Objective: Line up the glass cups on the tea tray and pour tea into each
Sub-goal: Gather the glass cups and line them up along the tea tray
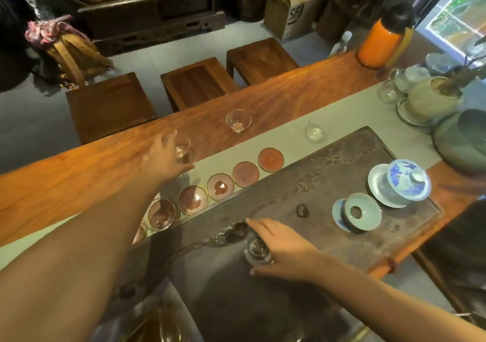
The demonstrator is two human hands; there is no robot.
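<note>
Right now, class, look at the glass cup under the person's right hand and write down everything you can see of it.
The glass cup is small, clear and round, apparently empty, though blur makes that uncertain. It sits upright at the near part of the dark stone-like tea tray, beside a rough carved groove. The right hand reaches over it from the right, fingers curled around its rim and sides, covering part of it. It stands apart from the other cups and the round coasters.

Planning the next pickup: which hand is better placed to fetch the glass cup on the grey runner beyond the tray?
Probably the right hand, nearer that cup; it must first release its own glass cup.
</note>
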